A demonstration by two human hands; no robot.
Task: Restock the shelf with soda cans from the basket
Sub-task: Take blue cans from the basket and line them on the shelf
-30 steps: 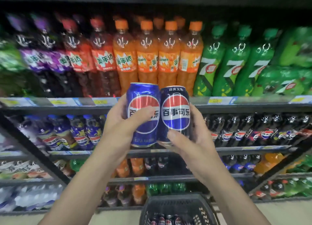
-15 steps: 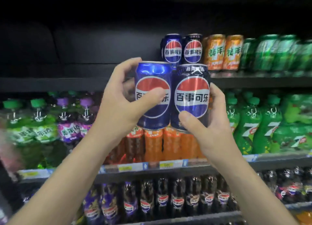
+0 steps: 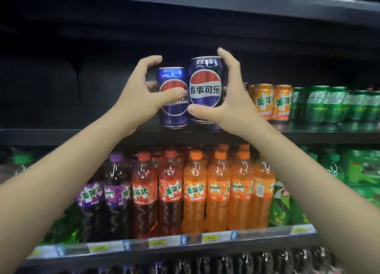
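My left hand (image 3: 139, 101) grips a bright blue Pepsi can (image 3: 172, 113), thumb across its logo. Right beside it, my right hand (image 3: 232, 101) grips a darker navy Pepsi can (image 3: 204, 88), fingers over its top right, thumb under the logo. Both cans are upright and touching each other, held at the front edge of the dark upper shelf (image 3: 82, 136); I cannot tell whether their bases touch it. The shelf stretch left of the cans looks dark and bare. The basket is out of view.
Orange Mirinda cans (image 3: 273, 102) and green cans (image 3: 329, 104) stand on the same shelf to the right. Below are rows of purple, red, orange and green bottles (image 3: 195, 191) behind a price-tag rail (image 3: 156, 244). Another shelf board (image 3: 226, 2) runs overhead.
Both hands have risen with the two cans from the lower rows to the upper can shelf. The view tilted upward, and the basket dropped out of sight.
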